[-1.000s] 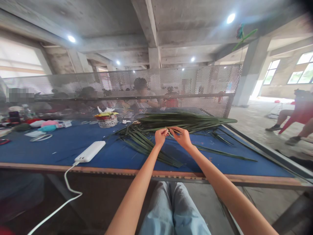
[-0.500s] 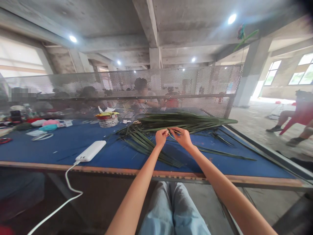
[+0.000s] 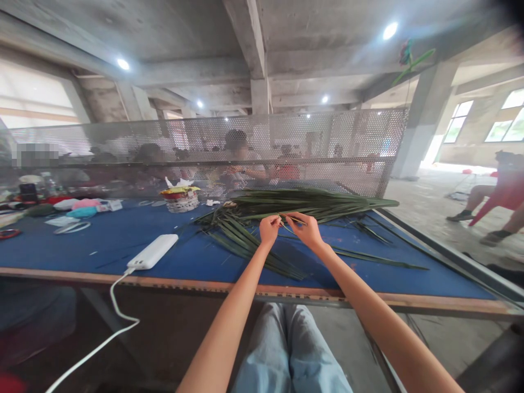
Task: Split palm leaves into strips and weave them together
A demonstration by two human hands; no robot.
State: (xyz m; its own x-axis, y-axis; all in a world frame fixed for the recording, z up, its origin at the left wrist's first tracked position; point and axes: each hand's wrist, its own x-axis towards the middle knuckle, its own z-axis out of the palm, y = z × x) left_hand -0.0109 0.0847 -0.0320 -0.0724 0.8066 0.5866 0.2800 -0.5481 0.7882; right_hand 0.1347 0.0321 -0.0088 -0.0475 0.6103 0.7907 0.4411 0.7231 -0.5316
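Observation:
My left hand (image 3: 269, 229) and my right hand (image 3: 306, 229) are held close together above the blue table (image 3: 123, 240). Both pinch a thin green palm leaf strip (image 3: 286, 220) that runs between them. Under and behind the hands lies a pile of long green palm leaves (image 3: 303, 201), fanned out across the table's middle and right.
A white power bank (image 3: 152, 252) with a white cable (image 3: 110, 322) lies left of my arms. A small woven basket (image 3: 180, 200) and bits of cloth sit at the back left. A perforated metal screen (image 3: 254, 147) closes the far edge, with people behind it. A seated person (image 3: 491, 202) is at the right.

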